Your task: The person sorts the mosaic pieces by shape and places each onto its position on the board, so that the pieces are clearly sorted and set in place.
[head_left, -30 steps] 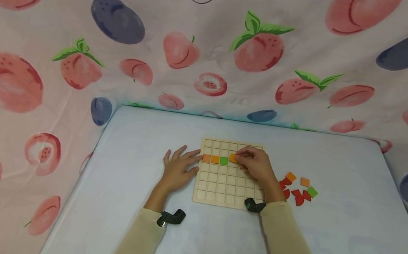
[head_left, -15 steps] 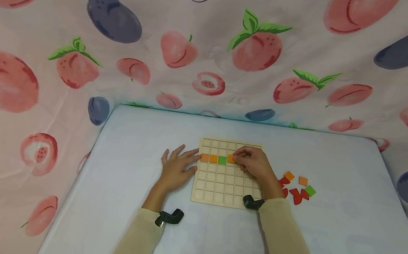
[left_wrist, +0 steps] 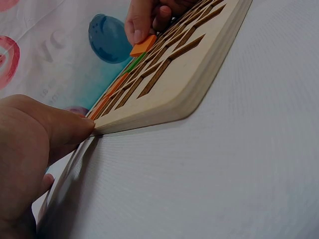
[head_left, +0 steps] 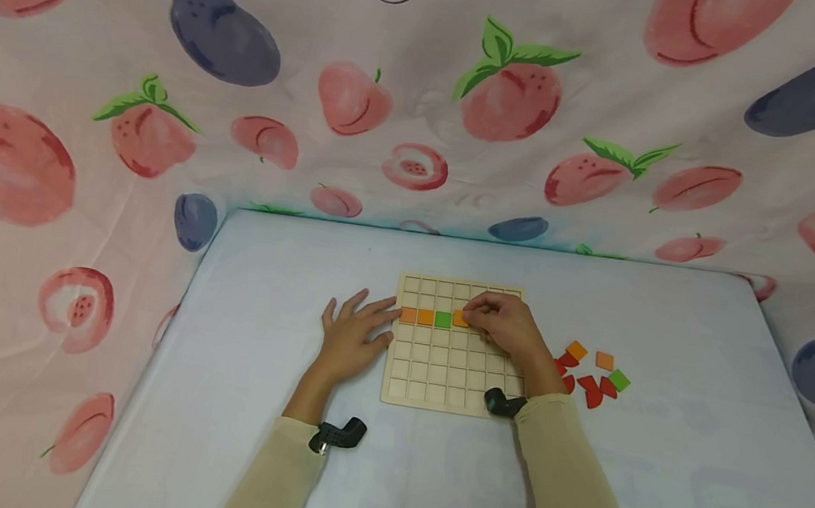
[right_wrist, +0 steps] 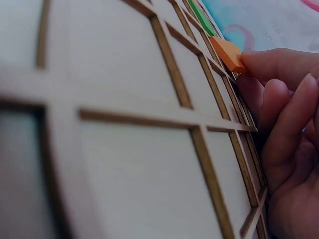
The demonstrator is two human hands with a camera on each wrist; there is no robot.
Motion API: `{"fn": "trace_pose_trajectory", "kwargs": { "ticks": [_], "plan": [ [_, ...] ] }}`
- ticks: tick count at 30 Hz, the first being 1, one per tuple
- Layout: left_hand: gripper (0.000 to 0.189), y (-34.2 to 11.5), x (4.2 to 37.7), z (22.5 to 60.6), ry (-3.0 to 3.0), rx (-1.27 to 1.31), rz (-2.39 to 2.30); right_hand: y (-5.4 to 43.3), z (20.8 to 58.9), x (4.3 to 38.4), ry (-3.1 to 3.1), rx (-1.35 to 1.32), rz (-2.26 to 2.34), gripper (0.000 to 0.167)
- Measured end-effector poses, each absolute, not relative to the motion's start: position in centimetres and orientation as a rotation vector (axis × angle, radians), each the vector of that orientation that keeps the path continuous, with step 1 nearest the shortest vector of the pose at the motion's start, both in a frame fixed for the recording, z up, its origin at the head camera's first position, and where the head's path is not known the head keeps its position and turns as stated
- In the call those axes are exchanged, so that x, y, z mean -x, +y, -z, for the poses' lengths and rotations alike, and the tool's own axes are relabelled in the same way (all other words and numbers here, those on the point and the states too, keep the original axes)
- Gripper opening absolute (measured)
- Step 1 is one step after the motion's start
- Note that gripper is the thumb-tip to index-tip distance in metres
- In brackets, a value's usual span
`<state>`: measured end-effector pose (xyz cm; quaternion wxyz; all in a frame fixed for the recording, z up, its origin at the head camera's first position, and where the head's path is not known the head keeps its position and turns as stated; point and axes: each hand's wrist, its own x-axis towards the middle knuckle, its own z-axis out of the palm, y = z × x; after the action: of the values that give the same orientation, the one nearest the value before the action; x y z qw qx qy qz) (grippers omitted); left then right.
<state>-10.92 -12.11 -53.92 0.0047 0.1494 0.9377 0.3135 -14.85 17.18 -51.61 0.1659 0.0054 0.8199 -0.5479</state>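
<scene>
A wooden grid board (head_left: 431, 374) lies on the table. Its third row holds a light orange tile (head_left: 408, 315), an orange tile (head_left: 426, 317) and a green tile (head_left: 443, 319), side by side from the left edge. My right hand (head_left: 512, 329) pinches another orange square tile (right_wrist: 228, 55) between thumb and finger. That tile sits tilted at the cell just right of the green one, partly above the grid. My left hand (head_left: 354, 342) has its fingers spread, fingertips touching the board's left edge. The right hand hides some of the board's right-hand cells.
Right of the board lie loose pieces: an orange tile (head_left: 577, 350), a light orange tile (head_left: 604, 360), a green tile (head_left: 619, 380) and several red rounded pieces (head_left: 593, 398). White cloth covers the table (head_left: 262, 271). A fruit-patterned curtain (head_left: 373, 24) stands behind and at the sides.
The pinched orange tile has come slightly lower onto the cell beside the green tile. The left hand stays at the board's edge. The head view has shifted a little.
</scene>
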Motion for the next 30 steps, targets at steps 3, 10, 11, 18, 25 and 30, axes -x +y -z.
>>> {"fn": "trace_pose_trajectory", "kwargs": {
  "ticks": [3, 10, 11, 18, 25, 30],
  "plan": [
    [0.042, -12.14, 10.87, 53.94, 2.941, -0.468, -0.981, 17.12, 51.47, 14.85, 2.342, -0.001, 1.545, 0.019],
    [0.042, -12.16, 10.89, 54.03, 2.943, -0.473, -0.987, 17.17, 51.44, 14.82, 2.365, 0.041, 1.507, 0.019],
    [0.042, -12.16, 10.9, 54.06, 2.944, -0.473, -0.989, 17.13, 51.37, 14.78, 2.361, 0.037, 1.514, 0.018],
    [0.042, -12.15, 10.94, 54.15, 2.947, -0.472, -0.991, 17.03, 51.43, 14.82, 2.376, 0.028, 1.514, 0.014],
    [0.042, -12.13, 10.97, 54.23, 2.952, -0.473, -0.981, 16.99, 51.6, 14.94, 2.423, 0.057, 1.457, 0.012],
    [0.043, -12.18, 11.06, 54.24, 2.931, -0.459, -0.953, 17.07, 51.67, 14.95, 2.424, 0.073, 1.454, 0.013]
  ]
}}
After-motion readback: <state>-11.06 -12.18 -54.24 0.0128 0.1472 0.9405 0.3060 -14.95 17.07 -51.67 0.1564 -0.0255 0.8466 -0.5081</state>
